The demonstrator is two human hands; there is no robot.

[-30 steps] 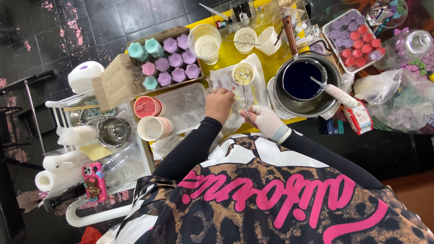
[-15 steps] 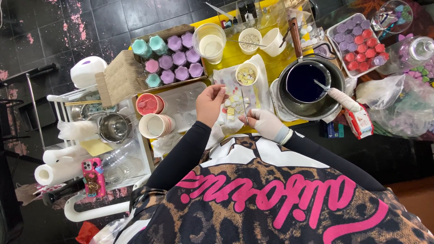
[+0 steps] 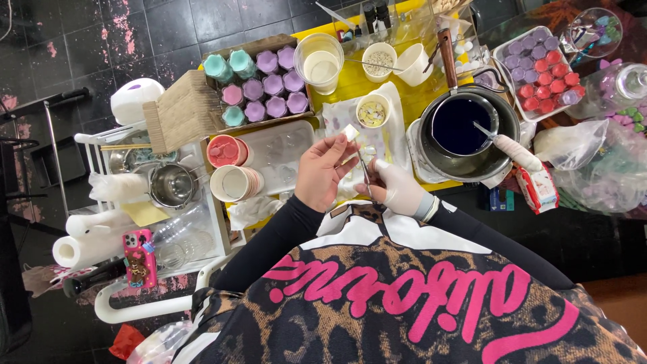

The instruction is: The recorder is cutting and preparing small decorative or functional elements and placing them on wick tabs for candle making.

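My bare left hand pinches a small white square piece between thumb and fingertips, over a white cloth on the yellow table. My right hand, in a white glove, grips thin metal tweezers that point up toward the white piece. A small paper cup with speckled bits stands just beyond both hands. To the right sits a metal pot of dark blue liquid with a wooden handle and a stirrer in it.
A box of purple, pink and teal moulded pieces lies at the back left, a tray of red and purple ones at the back right. Cups, stacked paper cups, a wire rack, paper rolls and a pink phone crowd the left.
My left hand has lifted off the cloth and now holds up the white piece. My gloved right hand has drawn closer, bringing the tweezers under it.
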